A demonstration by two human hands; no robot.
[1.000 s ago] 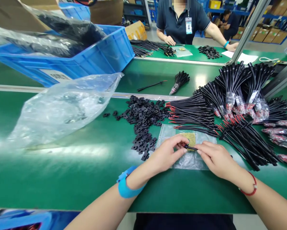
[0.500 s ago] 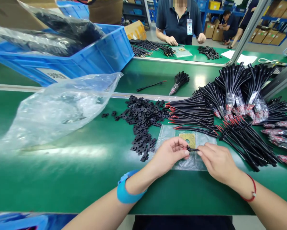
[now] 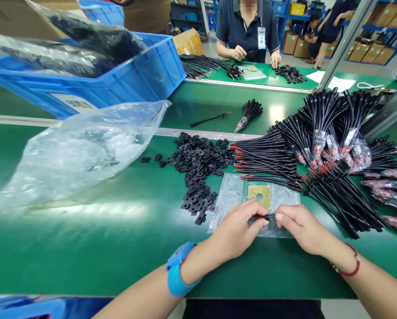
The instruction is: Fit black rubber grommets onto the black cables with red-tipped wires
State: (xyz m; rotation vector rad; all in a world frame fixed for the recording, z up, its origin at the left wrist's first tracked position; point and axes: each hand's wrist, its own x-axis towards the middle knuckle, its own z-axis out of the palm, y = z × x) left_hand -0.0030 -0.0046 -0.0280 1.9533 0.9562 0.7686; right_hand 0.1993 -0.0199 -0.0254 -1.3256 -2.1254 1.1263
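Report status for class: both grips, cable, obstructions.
Left grip, right grip: both pinching black cable. Cable over clear bag, near yellow square. No obstruction visible.

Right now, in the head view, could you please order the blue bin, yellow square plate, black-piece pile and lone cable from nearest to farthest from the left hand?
1. Yellow square plate, just beyond the left hand.
2. Black-piece pile, to the hand's left.
3. Lone cable, beyond the pile.
4. Blue bin, far left.
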